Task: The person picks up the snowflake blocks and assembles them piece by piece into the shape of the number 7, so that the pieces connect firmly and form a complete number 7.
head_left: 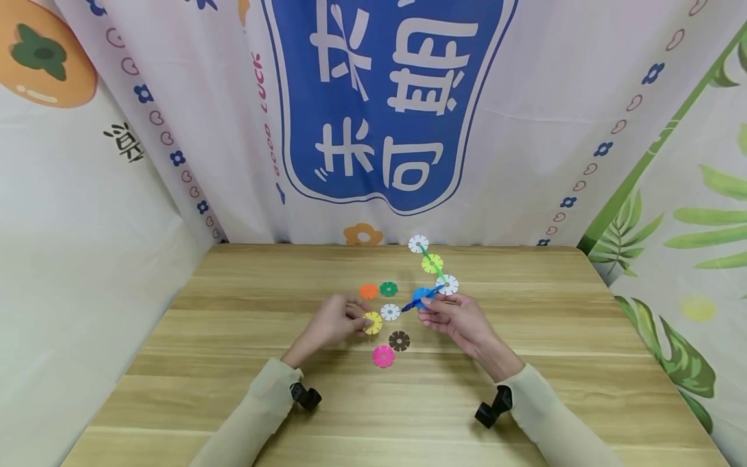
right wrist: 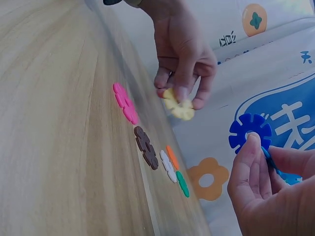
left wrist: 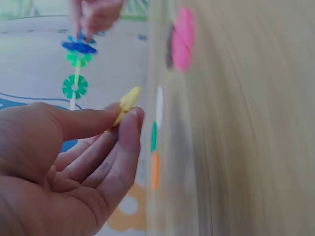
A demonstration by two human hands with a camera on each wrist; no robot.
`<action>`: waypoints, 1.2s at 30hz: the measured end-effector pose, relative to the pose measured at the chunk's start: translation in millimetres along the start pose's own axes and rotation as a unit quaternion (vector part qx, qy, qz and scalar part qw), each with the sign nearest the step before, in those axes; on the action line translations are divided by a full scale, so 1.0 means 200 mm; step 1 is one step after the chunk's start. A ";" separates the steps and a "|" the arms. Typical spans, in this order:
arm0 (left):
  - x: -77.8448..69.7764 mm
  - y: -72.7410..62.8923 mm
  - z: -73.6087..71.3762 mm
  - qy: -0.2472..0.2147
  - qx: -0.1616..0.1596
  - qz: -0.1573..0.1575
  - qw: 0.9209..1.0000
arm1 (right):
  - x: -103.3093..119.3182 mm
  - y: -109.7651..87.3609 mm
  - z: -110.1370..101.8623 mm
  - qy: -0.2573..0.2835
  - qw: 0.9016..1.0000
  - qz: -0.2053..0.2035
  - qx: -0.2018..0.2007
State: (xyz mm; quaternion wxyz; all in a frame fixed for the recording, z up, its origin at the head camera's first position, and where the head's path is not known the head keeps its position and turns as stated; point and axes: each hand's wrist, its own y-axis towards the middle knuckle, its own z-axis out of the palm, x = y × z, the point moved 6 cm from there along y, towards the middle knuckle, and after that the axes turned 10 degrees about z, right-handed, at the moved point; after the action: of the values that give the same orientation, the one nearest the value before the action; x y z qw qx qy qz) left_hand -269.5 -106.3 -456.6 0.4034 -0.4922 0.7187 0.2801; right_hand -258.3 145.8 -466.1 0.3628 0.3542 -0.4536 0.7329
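Between thumb and fingertips my left hand [head_left: 334, 319] pinches a yellow notched plastic disc [right wrist: 172, 106], raised off the table. My right hand [head_left: 461, 321] grips the near end of a chain of slotted-together discs, its fingers on the blue discs [right wrist: 241, 129]. From there the chain slants up and away through a white disc [head_left: 452, 289], a yellow-green disc [head_left: 427, 265] and another white disc [head_left: 413, 246], with green discs set edge-on between them. The two hands are apart, the yellow disc left of the chain.
Loose discs lie on the wooden table [head_left: 245, 292] between and in front of the hands: orange [head_left: 364, 293], green [head_left: 384, 285], white [head_left: 385, 315], brown [head_left: 394, 337] and pink [head_left: 378, 359]. A printed curtain [head_left: 525, 162] hangs behind the table's far edge.
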 end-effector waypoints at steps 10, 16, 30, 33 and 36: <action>-0.03 -0.02 0.07 -0.199 -0.002 -0.032 0.980 | -0.01 0.01 0.00 -0.004 1.000 0.005 -0.006; -0.04 -0.03 0.12 -0.234 0.002 -0.031 0.972 | -0.02 0.01 0.01 -0.014 1.000 0.003 -0.004; -0.06 -0.05 0.15 -0.243 0.016 -0.035 0.969 | -0.03 0.01 0.07 -0.056 0.998 0.012 0.039; -0.06 -0.05 0.15 -0.232 0.021 -0.036 0.972 | -0.03 0.00 0.07 -0.065 0.997 0.010 0.049; -0.07 -0.06 0.16 -0.236 0.018 -0.042 0.971 | -0.02 -0.01 0.07 -0.072 0.996 0.008 0.059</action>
State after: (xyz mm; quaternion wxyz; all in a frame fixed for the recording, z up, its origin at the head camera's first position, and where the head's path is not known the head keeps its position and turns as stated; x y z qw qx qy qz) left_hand -246.8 -77.8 -461.6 0.5817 -0.4350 0.5865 0.3584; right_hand -252.4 132.8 -464.7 0.3018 0.4231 -0.4372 0.7340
